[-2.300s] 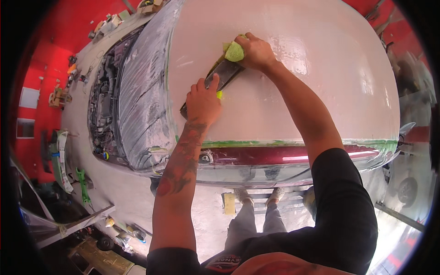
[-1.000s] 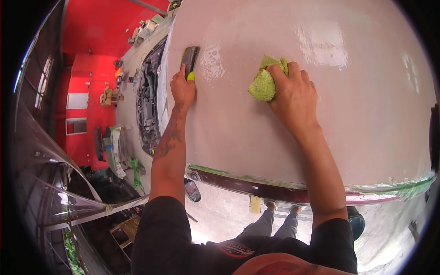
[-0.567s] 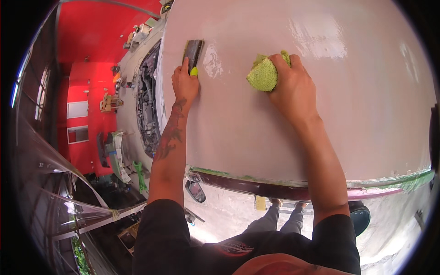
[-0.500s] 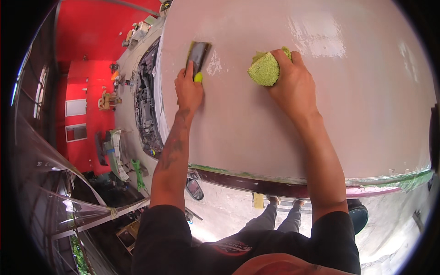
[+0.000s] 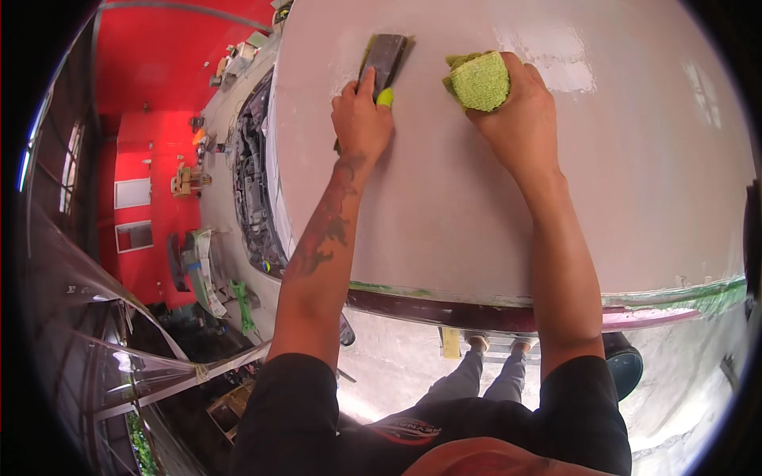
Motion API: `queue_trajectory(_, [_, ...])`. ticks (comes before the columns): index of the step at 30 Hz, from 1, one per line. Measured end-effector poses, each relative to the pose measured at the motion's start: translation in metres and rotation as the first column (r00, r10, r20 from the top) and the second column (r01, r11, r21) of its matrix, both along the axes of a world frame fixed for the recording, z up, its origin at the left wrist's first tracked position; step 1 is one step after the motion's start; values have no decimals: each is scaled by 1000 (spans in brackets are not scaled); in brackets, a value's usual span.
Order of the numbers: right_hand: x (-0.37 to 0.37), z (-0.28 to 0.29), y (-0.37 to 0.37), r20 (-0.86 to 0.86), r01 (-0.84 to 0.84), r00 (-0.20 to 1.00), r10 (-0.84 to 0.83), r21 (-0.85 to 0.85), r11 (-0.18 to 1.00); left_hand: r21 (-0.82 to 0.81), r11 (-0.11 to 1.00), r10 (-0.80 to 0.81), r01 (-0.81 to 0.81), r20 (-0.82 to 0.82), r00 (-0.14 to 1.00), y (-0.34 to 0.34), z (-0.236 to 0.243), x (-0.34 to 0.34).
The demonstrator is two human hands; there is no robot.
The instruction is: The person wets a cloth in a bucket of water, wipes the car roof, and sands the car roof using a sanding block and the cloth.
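My left hand (image 5: 361, 127) grips a dark sanding block (image 5: 388, 62) with a bright yellow-green part near the fingers and a thin sheet showing along its edges. The block lies against a wide beige-grey car roof panel (image 5: 444, 214), which has wet, glossy patches. To the right, my right hand (image 5: 522, 127) is closed around a bunched, textured green cloth (image 5: 481, 82) held at the panel; whether the cloth touches the surface is hard to tell. Fingers of the right hand are partly hidden behind the cloth.
Green masking tape (image 5: 698, 300) runs along the panel's near edge. At left lie an uncovered engine bay (image 5: 252, 166), a green stand (image 5: 242, 305) and a red wall (image 5: 151, 71). A dark round container (image 5: 625, 369) stands below right, and my feet (image 5: 479, 344) are on a step.
My left hand and the sanding block have slid right and farther away across the panel. My right hand has shifted slightly farther away, with the cloth turned a little.
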State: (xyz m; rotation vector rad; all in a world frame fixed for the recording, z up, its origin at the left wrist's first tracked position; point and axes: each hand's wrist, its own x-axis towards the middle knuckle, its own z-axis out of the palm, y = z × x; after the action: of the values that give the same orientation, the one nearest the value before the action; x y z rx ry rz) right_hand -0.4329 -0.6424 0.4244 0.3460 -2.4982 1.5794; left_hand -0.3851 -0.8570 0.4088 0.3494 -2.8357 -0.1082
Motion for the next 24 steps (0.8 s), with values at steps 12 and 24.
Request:
queue_trajectory(12, [-7, 4, 16, 75, 83, 993, -89, 85, 993, -17, 998, -58, 59, 57, 997, 15, 14, -57])
queue_trajectory(24, [-6, 4, 10, 37, 29, 999, -38, 233, 972, -2, 965, -260, 261, 38, 965, -11, -30, 102])
